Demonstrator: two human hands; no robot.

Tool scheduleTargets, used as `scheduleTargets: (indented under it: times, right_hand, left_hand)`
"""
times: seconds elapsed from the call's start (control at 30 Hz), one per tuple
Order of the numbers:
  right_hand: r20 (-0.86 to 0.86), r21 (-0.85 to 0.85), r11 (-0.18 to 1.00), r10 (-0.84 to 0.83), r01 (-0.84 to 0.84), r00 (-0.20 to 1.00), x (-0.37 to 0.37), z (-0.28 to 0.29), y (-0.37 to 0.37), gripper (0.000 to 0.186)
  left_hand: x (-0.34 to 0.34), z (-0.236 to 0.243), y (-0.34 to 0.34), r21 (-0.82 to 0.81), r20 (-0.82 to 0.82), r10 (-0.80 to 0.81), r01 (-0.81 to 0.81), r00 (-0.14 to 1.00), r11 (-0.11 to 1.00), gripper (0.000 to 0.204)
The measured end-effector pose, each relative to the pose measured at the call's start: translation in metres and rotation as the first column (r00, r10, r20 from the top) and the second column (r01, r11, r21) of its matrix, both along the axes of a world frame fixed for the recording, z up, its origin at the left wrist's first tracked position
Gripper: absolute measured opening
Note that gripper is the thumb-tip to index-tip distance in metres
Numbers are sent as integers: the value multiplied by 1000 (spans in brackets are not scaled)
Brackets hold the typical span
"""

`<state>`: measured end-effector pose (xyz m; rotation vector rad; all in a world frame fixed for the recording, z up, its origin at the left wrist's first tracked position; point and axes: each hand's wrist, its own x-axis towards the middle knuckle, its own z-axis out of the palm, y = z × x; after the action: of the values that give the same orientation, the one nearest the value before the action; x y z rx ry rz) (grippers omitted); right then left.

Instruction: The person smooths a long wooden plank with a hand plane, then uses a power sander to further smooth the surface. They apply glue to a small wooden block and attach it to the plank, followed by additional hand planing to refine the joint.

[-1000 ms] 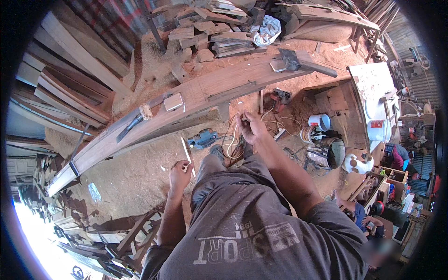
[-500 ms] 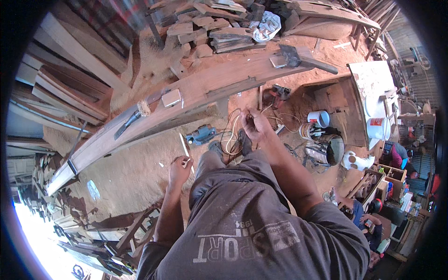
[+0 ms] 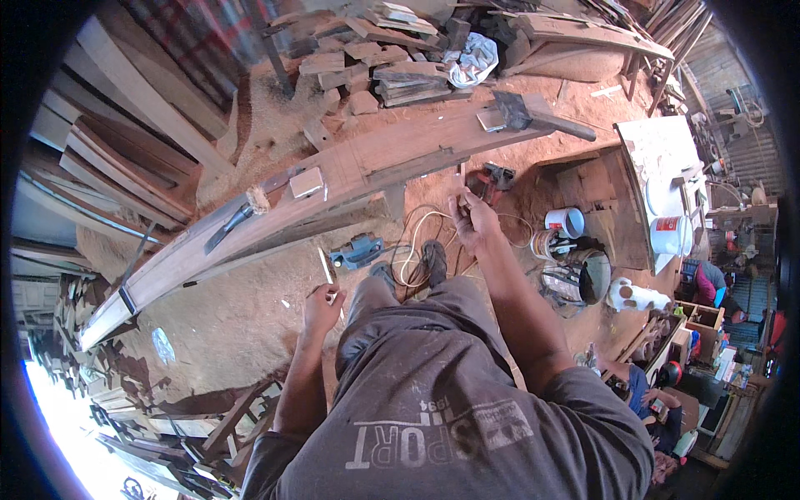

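Note:
My left hand (image 3: 320,310) is closed around a small pale piece, too small to name, above the dusty floor left of my legs. In front of my body, my right hand (image 3: 475,223) has its fingers curled together; whatever they hold, if anything, I cannot make out. Beyond both hands a long wooden plank (image 3: 350,167) runs across. On it lie a chisel (image 3: 229,225) with a worn wooden end, a small square wood block (image 3: 307,182), another block (image 3: 492,121) and a dark-headed hammer (image 3: 533,117).
A blue power tool (image 3: 358,250) and a red power tool (image 3: 495,179) rest on the floor among loose cables (image 3: 410,265). To the right are white buckets (image 3: 567,222) and a wooden box (image 3: 621,196). Scrap wood (image 3: 408,71) is piled behind. Another person (image 3: 654,400) sits at lower right.
My right hand has moved slightly to the right, its fingers still curled. My left hand has stayed almost in place. The whole view has shifted a little.

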<state>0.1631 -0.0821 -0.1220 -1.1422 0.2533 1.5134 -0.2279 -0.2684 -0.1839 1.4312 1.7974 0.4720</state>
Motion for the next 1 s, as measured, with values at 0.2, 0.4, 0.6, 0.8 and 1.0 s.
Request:
scheduleTargets:
  times: [0.2,0.4,0.6,0.8,1.0]
  right_hand:
    - [151,-1,985,172,-174,974,-6,2,20,17]
    - [982,82,451,118,-889,150,-83,96,5,41]
    - [861,-478,71,-158,-876,-483,-137,103,113,38]
    - [852,-515,-59,-149,-855,-502,-149,102,128,40]
    - [739,-646,-19,-263,-763,-620,-158,137,116,46]
  left_hand:
    - [-2,-16,-7,7,-29,-58,58,998,998,39]
    - [-3,-22,-13,-27,5,40,-40,999,999,37]
    - [0,-23,-24,-28,67,107,-105,992,994,36]
    - [-17,-19,-71,-78,-10,305,-305,952,949,37]
    - [-20,-36,-101,-268,13,308,-293,951,918,40]
